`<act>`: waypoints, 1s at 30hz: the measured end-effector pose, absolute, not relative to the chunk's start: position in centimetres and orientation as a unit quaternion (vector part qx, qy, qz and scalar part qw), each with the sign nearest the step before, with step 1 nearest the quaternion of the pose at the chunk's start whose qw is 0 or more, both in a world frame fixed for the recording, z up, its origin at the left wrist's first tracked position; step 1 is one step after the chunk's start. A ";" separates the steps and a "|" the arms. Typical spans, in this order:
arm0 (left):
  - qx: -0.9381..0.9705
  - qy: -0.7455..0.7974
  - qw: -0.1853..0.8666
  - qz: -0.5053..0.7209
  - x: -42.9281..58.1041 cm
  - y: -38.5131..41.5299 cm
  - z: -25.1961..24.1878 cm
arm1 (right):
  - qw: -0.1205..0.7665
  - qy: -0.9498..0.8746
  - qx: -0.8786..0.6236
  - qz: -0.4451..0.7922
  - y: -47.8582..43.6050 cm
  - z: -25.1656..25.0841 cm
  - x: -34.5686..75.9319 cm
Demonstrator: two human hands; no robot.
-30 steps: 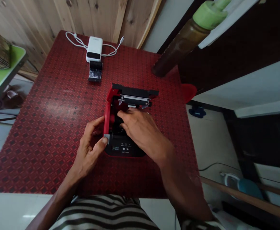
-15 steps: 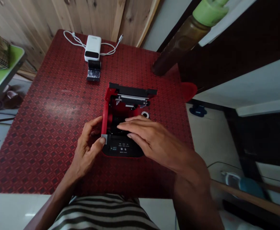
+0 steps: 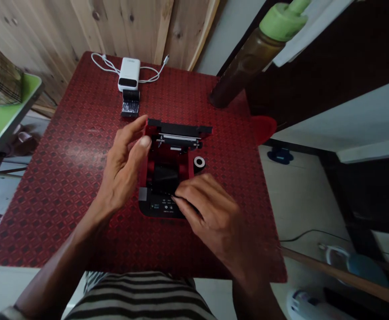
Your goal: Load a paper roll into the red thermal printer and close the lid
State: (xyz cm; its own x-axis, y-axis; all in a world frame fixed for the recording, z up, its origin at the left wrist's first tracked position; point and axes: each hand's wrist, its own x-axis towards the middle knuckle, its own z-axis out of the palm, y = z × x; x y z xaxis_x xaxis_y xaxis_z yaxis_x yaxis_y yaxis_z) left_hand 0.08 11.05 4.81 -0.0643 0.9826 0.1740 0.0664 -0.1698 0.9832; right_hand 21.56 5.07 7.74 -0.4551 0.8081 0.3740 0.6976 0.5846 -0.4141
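A red and black label printer (image 3: 189, 169) sits on the table with its lid (image 3: 177, 129) raised. My left hand (image 3: 122, 166) grips the left edge of that lid between thumb and fingers. In the printer's bay lies a black roll (image 3: 166, 175), its loose end drawn toward the front panel (image 3: 161, 208). At the front right of the bay, my right hand (image 3: 210, 209) is closed in a pinch on this end; its fingers hide part of the panel. Just right of the printer stands a small black roll with a white core (image 3: 199, 163).
A white power bank (image 3: 129, 73) with a white cable (image 3: 152, 76) lies at the back of the red patterned table (image 3: 70, 178). In front of it is a black strip roll (image 3: 130, 103). A tall brown bottle with a green cap (image 3: 247, 62) stands at the back right.
My left hand has moved from the printer's front left corner up to the lid. My right hand has drawn back from over the bay, fingers now pinched at the roll's front end.
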 end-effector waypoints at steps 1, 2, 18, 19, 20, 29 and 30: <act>0.529 0.488 0.430 0.546 0.3 11.6 5.1 | 0.274 -0.844 -0.453 0.090 4.5 7.6 21.5; 0.520 0.490 0.433 0.550 0.5 11.8 5.4 | 0.278 -0.840 -0.460 0.078 4.0 7.5 21.5; 0.389 0.532 0.578 0.482 0.1 5.6 2.6 | 0.287 -0.819 -0.496 0.033 2.4 6.2 21.4; 0.391 0.522 0.584 0.483 0.1 5.6 2.8 | 0.286 -0.817 -0.499 0.038 2.4 6.2 21.4; 0.393 0.516 0.588 0.483 0.1 5.7 2.9 | 0.285 -0.815 -0.502 0.043 2.4 6.2 21.3; 0.397 0.525 0.578 0.483 0.2 6.0 2.7 | 0.315 -0.794 -0.515 0.076 2.3 5.8 21.1; 0.400 0.530 0.571 0.483 0.2 5.9 2.6 | 0.319 -0.792 -0.515 0.075 2.3 5.7 21.1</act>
State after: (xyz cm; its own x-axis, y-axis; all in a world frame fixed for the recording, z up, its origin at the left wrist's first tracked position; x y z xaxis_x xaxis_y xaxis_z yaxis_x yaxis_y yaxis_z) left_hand 0.22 5.95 2.59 -0.0281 0.9754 -0.2186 -0.1287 0.2134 0.9685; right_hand 21.11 2.35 5.71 -0.2654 0.8635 0.4288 0.7683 0.4581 -0.4470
